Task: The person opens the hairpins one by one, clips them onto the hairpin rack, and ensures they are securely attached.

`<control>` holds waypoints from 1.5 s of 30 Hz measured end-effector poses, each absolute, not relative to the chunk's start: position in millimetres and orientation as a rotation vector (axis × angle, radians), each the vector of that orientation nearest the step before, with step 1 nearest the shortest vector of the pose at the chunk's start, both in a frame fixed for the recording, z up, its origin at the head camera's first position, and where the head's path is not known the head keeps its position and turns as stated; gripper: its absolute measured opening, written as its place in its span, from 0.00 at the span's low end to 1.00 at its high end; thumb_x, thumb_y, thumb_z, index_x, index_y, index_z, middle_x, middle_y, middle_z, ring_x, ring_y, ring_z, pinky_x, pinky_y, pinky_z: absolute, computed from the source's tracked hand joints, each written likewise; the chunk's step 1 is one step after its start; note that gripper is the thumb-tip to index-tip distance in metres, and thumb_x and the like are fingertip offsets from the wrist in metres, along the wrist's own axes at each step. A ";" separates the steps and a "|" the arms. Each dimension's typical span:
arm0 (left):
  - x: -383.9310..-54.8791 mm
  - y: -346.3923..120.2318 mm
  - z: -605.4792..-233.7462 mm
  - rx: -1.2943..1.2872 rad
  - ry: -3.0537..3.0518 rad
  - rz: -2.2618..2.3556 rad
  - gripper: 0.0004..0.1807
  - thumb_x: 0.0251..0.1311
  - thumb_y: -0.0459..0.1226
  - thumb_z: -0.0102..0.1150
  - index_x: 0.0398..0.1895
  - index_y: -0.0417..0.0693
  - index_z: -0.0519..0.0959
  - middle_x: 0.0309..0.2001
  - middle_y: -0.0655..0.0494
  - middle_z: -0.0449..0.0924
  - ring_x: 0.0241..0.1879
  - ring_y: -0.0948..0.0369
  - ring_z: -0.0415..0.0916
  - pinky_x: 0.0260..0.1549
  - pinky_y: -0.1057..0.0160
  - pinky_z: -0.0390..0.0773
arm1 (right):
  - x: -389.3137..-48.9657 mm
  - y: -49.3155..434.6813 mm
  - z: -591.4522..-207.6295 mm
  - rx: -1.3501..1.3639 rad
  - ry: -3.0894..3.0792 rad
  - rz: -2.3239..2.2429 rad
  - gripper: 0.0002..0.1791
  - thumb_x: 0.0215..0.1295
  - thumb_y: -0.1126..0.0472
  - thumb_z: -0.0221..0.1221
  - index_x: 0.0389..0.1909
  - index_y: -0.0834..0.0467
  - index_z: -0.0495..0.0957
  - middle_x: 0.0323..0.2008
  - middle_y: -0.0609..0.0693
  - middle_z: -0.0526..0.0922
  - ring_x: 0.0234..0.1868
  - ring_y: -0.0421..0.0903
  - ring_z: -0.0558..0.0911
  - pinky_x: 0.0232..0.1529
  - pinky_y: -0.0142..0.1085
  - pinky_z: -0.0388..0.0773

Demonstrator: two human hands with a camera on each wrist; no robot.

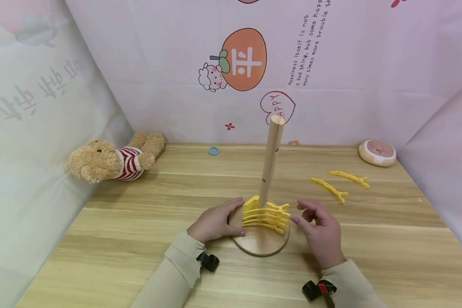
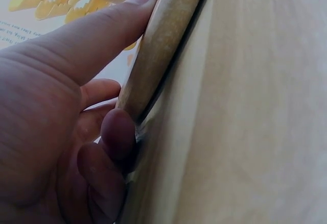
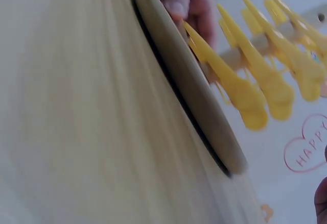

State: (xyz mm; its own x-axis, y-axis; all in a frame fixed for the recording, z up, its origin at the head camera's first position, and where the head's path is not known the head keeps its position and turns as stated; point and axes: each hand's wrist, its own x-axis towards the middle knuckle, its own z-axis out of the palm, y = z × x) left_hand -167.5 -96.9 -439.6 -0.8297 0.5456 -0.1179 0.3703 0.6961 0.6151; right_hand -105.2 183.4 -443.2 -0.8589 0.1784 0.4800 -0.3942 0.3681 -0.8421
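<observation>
A round wooden base (image 1: 261,246) with an upright wooden post (image 1: 270,158) stands on the table. Several yellow hair clips (image 1: 265,217) sit one above another around the lower post. My left hand (image 1: 217,222) grips the left rim of the base, with the thumb (image 2: 122,27) on top and the other fingers at the edge. Close to the right ends of the clips is my right hand (image 1: 323,233), fingers loosely bent and thumb apart from the forefinger, holding nothing. Only its fingertips (image 3: 322,196) show in the right wrist view.
Two loose yellow clips (image 1: 331,189) lie to the right behind my right hand. A teddy bear (image 1: 113,160) lies at the back left. A blue ring (image 1: 213,150) and a round pink-topped object (image 1: 377,152) are near the back edge, before a printed cloth (image 1: 169,64).
</observation>
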 end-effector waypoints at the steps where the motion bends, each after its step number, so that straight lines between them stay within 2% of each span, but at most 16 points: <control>1: -167.3 -96.9 -439.5 0.725 2.615 0.860 0.51 0.53 0.57 0.73 0.78 0.56 0.60 0.77 0.58 0.59 0.72 0.52 0.62 0.67 0.46 0.66 | -106.0 186.2 -443.1 0.171 -2.130 1.509 0.19 0.53 0.77 0.70 0.48 0.67 0.83 0.40 0.52 0.82 0.33 0.39 0.75 0.31 0.24 0.72; 7: -167.1 -96.8 -438.9 0.730 2.611 0.875 0.51 0.53 0.57 0.73 0.78 0.55 0.60 0.77 0.58 0.59 0.72 0.51 0.62 0.66 0.45 0.67 | -111.7 202.4 -443.6 0.071 -2.149 1.429 0.14 0.59 0.71 0.70 0.46 0.65 0.84 0.40 0.52 0.83 0.36 0.42 0.75 0.36 0.24 0.71; 15: -167.8 -97.2 -440.8 0.725 2.607 0.869 0.51 0.53 0.58 0.73 0.78 0.56 0.60 0.77 0.58 0.59 0.72 0.52 0.62 0.67 0.47 0.66 | -123.3 231.6 -448.7 -0.066 -2.196 1.341 0.15 0.61 0.64 0.70 0.50 0.61 0.84 0.44 0.50 0.82 0.40 0.42 0.75 0.41 0.27 0.68; 23: -167.5 -97.1 -439.7 0.732 2.598 0.893 0.52 0.52 0.57 0.73 0.78 0.55 0.60 0.77 0.57 0.59 0.72 0.52 0.61 0.67 0.47 0.66 | -130.6 264.6 -451.1 -0.252 -2.304 1.283 0.21 0.63 0.55 0.69 0.56 0.58 0.82 0.50 0.51 0.80 0.45 0.38 0.73 0.42 0.28 0.65; 32: -168.1 -96.5 -441.9 0.711 2.609 0.868 0.51 0.52 0.57 0.73 0.78 0.57 0.60 0.77 0.60 0.59 0.72 0.54 0.62 0.67 0.48 0.66 | -134.4 295.9 -454.6 -0.326 -2.366 1.239 0.27 0.63 0.52 0.69 0.61 0.59 0.79 0.52 0.43 0.77 0.48 0.34 0.72 0.44 0.26 0.65; 35: -167.9 -96.6 -441.4 0.713 2.609 0.860 0.51 0.53 0.58 0.73 0.79 0.57 0.60 0.77 0.60 0.58 0.72 0.54 0.62 0.67 0.48 0.66 | -134.4 309.9 -455.9 -0.360 -2.411 1.224 0.29 0.64 0.50 0.68 0.62 0.59 0.77 0.54 0.45 0.75 0.49 0.36 0.71 0.43 0.26 0.65; 40: -168.1 -97.2 -439.8 0.727 2.617 0.848 0.52 0.53 0.58 0.72 0.78 0.56 0.60 0.77 0.59 0.59 0.72 0.52 0.63 0.66 0.47 0.67 | -139.3 329.1 -457.6 -0.340 -2.583 1.201 0.36 0.66 0.44 0.64 0.68 0.61 0.72 0.61 0.57 0.71 0.54 0.45 0.71 0.39 0.22 0.68; 42: -168.2 -97.2 -439.8 0.727 2.620 0.846 0.52 0.53 0.58 0.73 0.78 0.56 0.60 0.77 0.59 0.59 0.72 0.53 0.63 0.66 0.47 0.67 | -142.9 333.3 -456.3 -0.312 -2.652 1.183 0.38 0.67 0.42 0.63 0.70 0.62 0.69 0.63 0.62 0.70 0.56 0.52 0.72 0.42 0.27 0.71; 45: -167.5 -96.5 -441.5 0.723 2.614 0.856 0.52 0.53 0.57 0.73 0.79 0.57 0.60 0.77 0.60 0.58 0.72 0.54 0.62 0.67 0.49 0.66 | -148.5 338.1 -454.4 -0.264 -2.751 1.144 0.42 0.66 0.39 0.62 0.70 0.64 0.67 0.63 0.67 0.70 0.57 0.61 0.73 0.47 0.43 0.73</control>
